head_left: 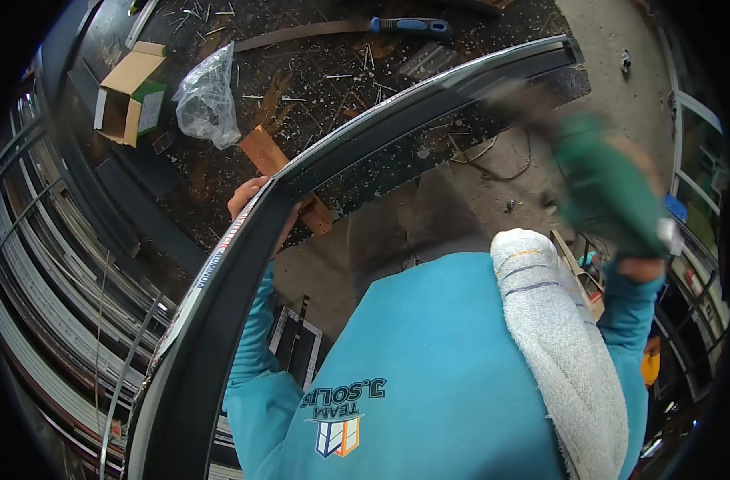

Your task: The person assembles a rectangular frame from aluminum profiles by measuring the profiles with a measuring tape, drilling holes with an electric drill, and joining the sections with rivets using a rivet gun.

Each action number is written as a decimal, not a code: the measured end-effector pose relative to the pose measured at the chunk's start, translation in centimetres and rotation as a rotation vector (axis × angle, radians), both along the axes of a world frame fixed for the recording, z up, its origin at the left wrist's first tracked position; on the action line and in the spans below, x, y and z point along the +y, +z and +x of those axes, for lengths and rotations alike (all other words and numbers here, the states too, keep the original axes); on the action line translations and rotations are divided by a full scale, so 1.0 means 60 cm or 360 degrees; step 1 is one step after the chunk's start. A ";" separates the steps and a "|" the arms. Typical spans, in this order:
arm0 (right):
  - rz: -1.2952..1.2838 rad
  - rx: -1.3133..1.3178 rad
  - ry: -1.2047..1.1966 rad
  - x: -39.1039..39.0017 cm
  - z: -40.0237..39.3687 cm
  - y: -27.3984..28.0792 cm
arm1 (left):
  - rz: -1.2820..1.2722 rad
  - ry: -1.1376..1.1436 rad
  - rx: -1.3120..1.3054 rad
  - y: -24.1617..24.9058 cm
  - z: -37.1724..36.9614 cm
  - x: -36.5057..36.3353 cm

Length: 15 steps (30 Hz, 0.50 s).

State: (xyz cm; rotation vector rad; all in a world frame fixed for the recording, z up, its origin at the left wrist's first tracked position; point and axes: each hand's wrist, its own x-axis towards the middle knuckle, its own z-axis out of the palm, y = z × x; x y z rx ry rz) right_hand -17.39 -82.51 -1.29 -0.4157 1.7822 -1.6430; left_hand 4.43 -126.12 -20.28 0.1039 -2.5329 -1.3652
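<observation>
A long dark aluminum profile (345,152) with a printed protective strip along its edge runs across the view, bent in appearance by the lens. My left hand (246,197) is closed around it near the middle, beside a wooden block (262,150) beneath the profile. In my right hand (642,269) is a green power drill (605,188), blurred by motion. Its front end is close to the profile's far right part; whether the tip touches is not clear. Most of my right hand's fingers are hidden behind the drill.
The dark workbench (317,60) bears scattered rivets and shavings, a clear plastic bag (209,96), an opened cardboard box (129,96) and a long blade with a blue handle (409,26). Stacked metal profiles (53,288) stand at left. A towel (553,344) hangs over my shoulder.
</observation>
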 end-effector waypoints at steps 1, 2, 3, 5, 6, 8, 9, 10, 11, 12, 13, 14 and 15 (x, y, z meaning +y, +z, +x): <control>0.0022 -0.0063 0.0071 -0.039 0.020 -0.018 | -0.0061 -0.0014 0.0018 -0.002 -0.002 0.000; -0.0098 -0.0158 0.0301 -0.067 0.026 -0.056 | -0.0118 -0.0031 0.0031 -0.003 -0.002 0.000; -0.0222 -0.0255 0.0533 -0.095 0.021 -0.099 | -0.0084 -0.0041 0.0021 0.000 -0.002 0.001; -0.0284 -0.0290 0.0712 -0.152 0.017 -0.146 | -0.0015 -0.0064 -0.0008 0.009 -0.005 0.000; -0.0246 -0.0377 0.0702 -0.170 0.019 -0.161 | 0.0017 -0.0084 -0.0024 0.011 -0.006 -0.003; -0.0246 -0.0546 0.0717 -0.190 0.016 -0.199 | 0.0086 -0.0118 -0.0045 0.006 -0.012 -0.010; -0.0237 -0.0607 0.0730 -0.198 0.012 -0.207 | 0.0104 -0.0112 -0.0054 0.002 -0.011 -0.009; -0.0298 -0.0584 0.0713 -0.204 0.012 -0.218 | 0.0116 -0.0103 -0.0058 -0.001 -0.011 -0.009; -0.0360 -0.0557 0.0700 -0.210 0.013 -0.228 | 0.0126 -0.0090 -0.0059 -0.004 -0.011 -0.011; -0.0371 -0.0552 0.0700 -0.214 0.015 -0.236 | 0.0097 -0.0107 -0.0040 -0.007 -0.011 -0.012; -0.0381 -0.0544 0.0702 -0.217 0.018 -0.243 | 0.0068 -0.0123 -0.0018 -0.011 -0.012 -0.014; -0.0390 -0.0527 0.0705 -0.220 0.018 -0.247 | 0.0038 -0.0139 0.0012 -0.015 -0.015 -0.016; -0.0391 -0.0533 0.0700 -0.222 0.018 -0.249 | 0.0022 -0.0158 0.0028 -0.018 -0.018 -0.018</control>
